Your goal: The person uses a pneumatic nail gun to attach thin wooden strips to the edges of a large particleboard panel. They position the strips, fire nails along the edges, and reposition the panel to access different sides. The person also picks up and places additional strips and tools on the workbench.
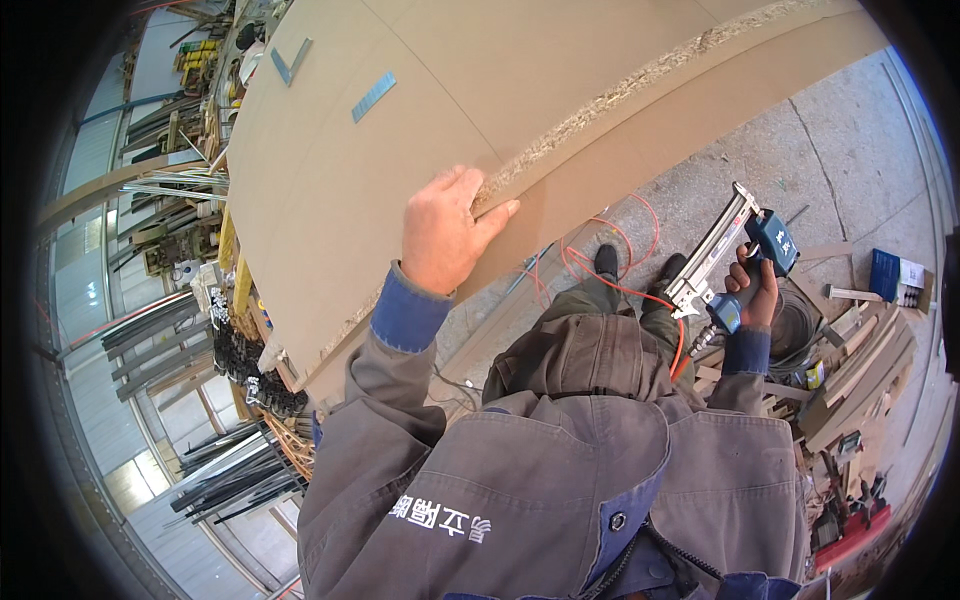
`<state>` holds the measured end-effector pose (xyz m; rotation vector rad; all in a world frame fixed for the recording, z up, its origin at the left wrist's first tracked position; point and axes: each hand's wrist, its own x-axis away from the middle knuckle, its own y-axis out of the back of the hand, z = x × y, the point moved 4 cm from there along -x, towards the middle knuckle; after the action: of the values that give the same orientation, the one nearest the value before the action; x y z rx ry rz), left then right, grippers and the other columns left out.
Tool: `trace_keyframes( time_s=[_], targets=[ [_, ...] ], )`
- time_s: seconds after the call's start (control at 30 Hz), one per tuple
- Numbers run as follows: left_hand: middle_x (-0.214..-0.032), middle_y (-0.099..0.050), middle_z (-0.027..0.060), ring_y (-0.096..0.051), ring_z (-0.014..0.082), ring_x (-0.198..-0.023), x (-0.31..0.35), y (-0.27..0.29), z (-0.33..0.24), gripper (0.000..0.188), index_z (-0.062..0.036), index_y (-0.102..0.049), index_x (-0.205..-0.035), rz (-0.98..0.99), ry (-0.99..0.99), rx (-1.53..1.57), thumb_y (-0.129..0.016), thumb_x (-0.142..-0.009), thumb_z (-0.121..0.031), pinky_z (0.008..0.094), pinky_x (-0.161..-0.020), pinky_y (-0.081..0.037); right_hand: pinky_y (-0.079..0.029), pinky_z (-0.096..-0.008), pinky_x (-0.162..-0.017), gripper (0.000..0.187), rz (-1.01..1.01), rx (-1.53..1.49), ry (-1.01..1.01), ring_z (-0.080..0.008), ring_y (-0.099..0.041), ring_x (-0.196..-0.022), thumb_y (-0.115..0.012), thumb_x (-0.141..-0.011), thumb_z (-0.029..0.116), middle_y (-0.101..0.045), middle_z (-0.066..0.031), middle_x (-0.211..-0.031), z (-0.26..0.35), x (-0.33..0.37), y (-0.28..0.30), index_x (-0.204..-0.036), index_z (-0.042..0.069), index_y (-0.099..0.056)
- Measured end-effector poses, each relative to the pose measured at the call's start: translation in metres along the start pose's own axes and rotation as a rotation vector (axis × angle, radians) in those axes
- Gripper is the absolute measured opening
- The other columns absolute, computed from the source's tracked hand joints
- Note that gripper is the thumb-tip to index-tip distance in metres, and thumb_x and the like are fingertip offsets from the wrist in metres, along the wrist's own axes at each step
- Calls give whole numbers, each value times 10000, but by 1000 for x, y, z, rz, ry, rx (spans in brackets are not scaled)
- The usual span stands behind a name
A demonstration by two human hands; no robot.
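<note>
A large tan board panel [330, 210] with a rough chipboard edge lies in front of me. My left hand [438, 235] grips its near edge, fingers over the top and thumb along the side. Out to the right, my right hand [762, 290] is wrapped round the handle of a nail gun [718, 245], held away from the board. A red air hose [640, 293] runs from the gun down to the floor. On the panel lie a strip of nails [374, 97] and an L-shaped metal piece [290, 62].
Timber offcuts [865, 375] are piled at the right, near a coiled dark hose [795, 335] and a blue box [885, 275]. Racks of dark metal lengths [235, 475] stand at the left. My feet [606, 260] are on the concrete floor beside the loose air hose.
</note>
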<state>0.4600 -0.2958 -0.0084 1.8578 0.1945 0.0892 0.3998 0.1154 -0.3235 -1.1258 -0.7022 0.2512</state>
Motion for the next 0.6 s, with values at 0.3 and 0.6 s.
trace_keyframes(
  time_s=[0.3, 0.6],
  targets=[
    [-787, -541, 160, -544, 361, -727, 0, -10, -15, 372, 16, -556, -824, -11, -38, -1, -772, -822, -286, 434, -639, -459, -447, -276, -599, 423, 44, -15, 2, -95, -468, -656, -564, -1008, 324, -611, -116, -1212, -3, -13, -5, -1295, 20, -499],
    [-686, -487, 105, -458, 144, -688, 11, -27, -1, 570, 14, -569, -775, 30, 421, 475, -514, -1029, -493, 323, -630, -405, -424, -261, -554, 496, 239, -108, -12, -93, -446, -630, -577, -1005, 301, -603, -118, -1199, 8, -47, -22, -1375, 0, -439]
  ],
)
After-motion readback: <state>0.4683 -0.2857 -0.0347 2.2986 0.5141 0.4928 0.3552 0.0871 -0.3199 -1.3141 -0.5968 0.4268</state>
